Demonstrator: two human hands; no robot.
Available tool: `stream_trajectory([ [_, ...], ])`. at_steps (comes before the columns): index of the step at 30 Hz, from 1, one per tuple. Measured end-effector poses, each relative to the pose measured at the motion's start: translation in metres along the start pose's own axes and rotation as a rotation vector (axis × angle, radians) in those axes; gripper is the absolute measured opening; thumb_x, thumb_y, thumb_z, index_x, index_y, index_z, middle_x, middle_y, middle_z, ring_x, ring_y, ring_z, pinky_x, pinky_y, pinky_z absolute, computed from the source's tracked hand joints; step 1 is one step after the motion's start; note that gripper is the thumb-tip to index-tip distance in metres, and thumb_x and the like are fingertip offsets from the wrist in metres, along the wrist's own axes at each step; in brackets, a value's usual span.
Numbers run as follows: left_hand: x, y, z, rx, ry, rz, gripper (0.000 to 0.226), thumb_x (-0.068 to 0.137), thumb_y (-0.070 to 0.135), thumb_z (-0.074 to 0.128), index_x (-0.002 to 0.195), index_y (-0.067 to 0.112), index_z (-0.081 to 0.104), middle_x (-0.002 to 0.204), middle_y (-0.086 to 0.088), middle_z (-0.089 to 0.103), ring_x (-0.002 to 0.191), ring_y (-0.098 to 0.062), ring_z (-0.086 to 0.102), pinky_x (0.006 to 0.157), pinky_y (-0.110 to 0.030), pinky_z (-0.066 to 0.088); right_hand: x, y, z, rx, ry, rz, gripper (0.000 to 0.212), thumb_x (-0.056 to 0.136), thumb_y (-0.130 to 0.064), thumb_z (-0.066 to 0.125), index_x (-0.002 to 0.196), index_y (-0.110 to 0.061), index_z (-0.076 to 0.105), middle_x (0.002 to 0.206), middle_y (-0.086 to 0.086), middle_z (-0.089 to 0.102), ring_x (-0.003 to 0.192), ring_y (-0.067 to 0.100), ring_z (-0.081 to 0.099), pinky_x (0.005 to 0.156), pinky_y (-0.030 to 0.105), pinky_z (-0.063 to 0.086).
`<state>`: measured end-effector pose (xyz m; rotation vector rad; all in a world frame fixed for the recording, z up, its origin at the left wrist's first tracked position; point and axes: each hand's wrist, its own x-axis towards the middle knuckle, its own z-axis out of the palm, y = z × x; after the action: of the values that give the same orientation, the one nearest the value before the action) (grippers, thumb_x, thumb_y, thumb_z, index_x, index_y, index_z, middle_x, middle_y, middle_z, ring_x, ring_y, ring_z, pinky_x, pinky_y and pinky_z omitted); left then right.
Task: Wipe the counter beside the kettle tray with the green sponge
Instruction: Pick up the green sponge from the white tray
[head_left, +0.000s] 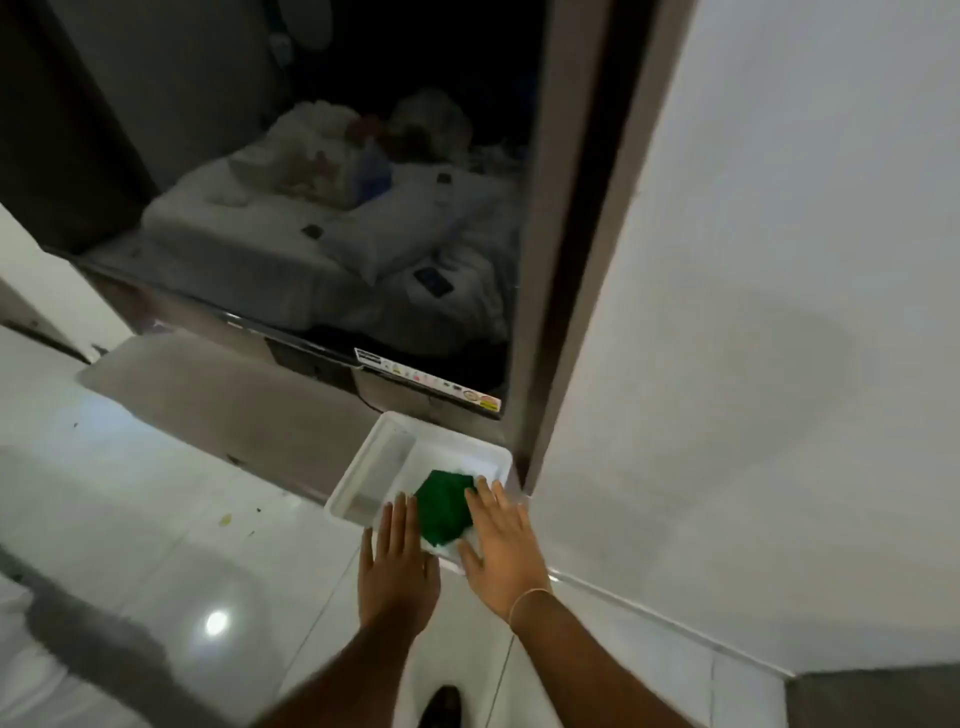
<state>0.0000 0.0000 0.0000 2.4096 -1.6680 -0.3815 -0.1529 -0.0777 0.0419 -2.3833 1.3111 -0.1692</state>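
A green sponge (442, 506) lies in the right compartment of a white divided plastic tray (384, 457) that rests on the pale tiled floor by the wall corner. My left hand (397, 566) hovers flat over the tray's near edge, fingers spread, just left of the sponge. My right hand (501, 543) reaches in from the right with open fingers, its fingertips at the sponge's right edge. Neither hand holds anything. No kettle or counter is visible.
A dark glossy screen (337, 182) with a sticker strip along its lower edge stands behind the tray and reflects a bed. A white wall (753, 364) fills the right side. Small debris specks (226, 518) lie on the floor tiles. A dark shoe (441, 706) shows below.
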Motion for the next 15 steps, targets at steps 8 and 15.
stream_trajectory([
  [8,0.037,-0.089,0.025,0.013,-0.003,-0.094,0.081,0.104,0.033,0.044,0.167,0.017,-0.004,0.178,-0.006,0.0,0.164,-0.025,-0.004,0.134,-0.054,0.004,0.106,-0.026,0.086,-0.051,-0.318,0.167,0.094,0.106,-0.047,0.053,0.17,-0.013,-0.007,0.178,0.01,-0.013,0.165,0.03,-0.01,0.135,0.048,0.001],
  [15,0.045,-0.111,0.033,0.0,-0.063,-0.097,0.078,0.098,0.04,0.022,0.169,0.018,-0.003,0.177,-0.004,-0.002,0.165,-0.024,-0.005,0.134,-0.054,0.004,0.125,-0.013,0.113,-0.146,-0.398,0.216,0.102,0.103,-0.052,0.057,0.169,-0.016,-0.011,0.177,0.01,-0.018,0.165,0.033,-0.01,0.135,0.053,0.004],
])
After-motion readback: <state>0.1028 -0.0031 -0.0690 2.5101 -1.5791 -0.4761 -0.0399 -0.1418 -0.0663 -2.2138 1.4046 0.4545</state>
